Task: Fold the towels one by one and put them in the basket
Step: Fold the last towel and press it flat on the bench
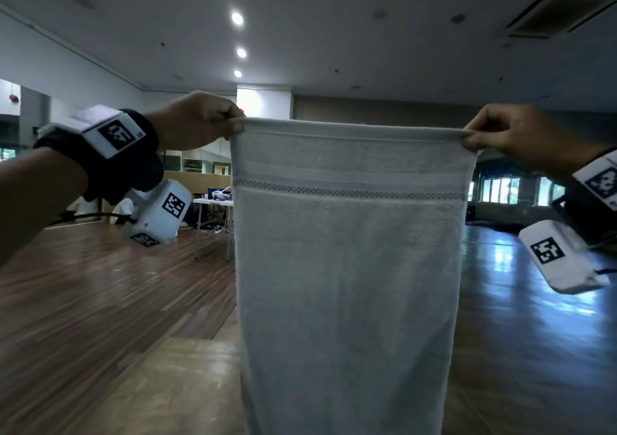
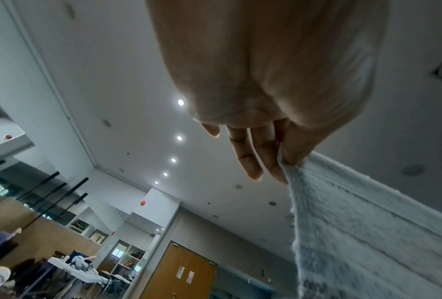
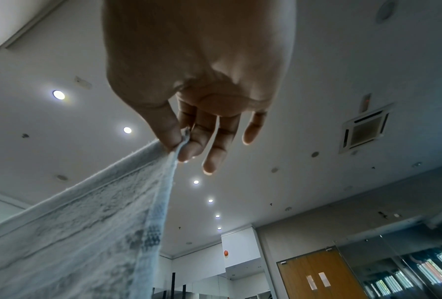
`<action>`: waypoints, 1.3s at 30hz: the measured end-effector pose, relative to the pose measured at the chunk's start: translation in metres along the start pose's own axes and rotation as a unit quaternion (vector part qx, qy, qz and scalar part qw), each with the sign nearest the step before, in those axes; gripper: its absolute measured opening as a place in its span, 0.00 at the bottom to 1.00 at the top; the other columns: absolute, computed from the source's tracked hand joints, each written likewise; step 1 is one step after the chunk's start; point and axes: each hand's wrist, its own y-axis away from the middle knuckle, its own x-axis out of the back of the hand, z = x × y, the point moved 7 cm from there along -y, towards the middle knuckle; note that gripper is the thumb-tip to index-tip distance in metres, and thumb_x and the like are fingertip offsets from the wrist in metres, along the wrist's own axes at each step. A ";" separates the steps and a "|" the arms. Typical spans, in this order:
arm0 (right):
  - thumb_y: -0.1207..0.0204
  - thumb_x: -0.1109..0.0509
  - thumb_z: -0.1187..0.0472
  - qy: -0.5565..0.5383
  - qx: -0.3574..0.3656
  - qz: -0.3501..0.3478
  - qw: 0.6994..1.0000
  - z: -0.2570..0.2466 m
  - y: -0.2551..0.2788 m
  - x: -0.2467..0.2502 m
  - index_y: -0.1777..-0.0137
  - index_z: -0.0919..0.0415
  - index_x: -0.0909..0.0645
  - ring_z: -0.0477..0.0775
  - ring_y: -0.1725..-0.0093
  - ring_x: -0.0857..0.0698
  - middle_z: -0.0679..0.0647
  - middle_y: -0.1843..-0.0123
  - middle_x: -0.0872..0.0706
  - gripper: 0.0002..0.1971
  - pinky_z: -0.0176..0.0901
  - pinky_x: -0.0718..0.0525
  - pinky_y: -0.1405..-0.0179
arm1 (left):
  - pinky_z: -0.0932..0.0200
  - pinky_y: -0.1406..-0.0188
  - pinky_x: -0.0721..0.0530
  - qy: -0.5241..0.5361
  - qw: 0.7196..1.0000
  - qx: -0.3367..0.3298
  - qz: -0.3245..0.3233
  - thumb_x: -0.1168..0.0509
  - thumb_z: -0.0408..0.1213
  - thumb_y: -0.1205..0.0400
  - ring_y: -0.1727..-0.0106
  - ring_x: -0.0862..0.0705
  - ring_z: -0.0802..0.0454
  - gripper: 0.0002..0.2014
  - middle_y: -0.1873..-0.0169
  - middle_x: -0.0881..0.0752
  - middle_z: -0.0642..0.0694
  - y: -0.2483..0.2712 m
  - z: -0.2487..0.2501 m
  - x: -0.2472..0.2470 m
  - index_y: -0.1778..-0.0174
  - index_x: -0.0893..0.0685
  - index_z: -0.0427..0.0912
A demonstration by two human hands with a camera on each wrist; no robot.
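1. Head view: the pale grey towel (image 1: 347, 251) hangs full length in the air in front of the person, over a wooden floor (image 1: 100, 301). The left hand (image 1: 197, 120), at about 10 o'clock from the towel's middle, pinches the upper left corner. The right hand (image 1: 514, 134), at about 2 o'clock, pinches the upper right corner. The top hem is stretched straight between them. No basket is visible.
2. Left wrist view: thumb and fingers (image 2: 271, 161) close on the towel's corner (image 2: 291, 168); only a little cloth is inside the pinch.
3. Right wrist view: thumb and fingers (image 3: 189, 149) also nip just the edge of the corner (image 3: 181, 145).
4. Risk, in my judgement: with such small pinches, a shake or the weight of the towel may pull a corner free. Its lower end is out of view and may drag on the floor.
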 end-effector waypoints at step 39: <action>0.33 0.31 0.70 0.072 -0.155 -0.303 0.937 0.296 0.197 -0.446 0.68 0.46 0.22 0.57 0.59 0.15 0.49 0.64 0.17 0.15 0.51 0.20 0.54 | 0.51 0.46 0.44 -0.072 0.951 0.127 -0.274 0.37 0.49 0.20 0.43 0.19 0.56 0.07 0.50 0.13 0.61 0.203 -0.223 -0.486 0.51 0.14 0.61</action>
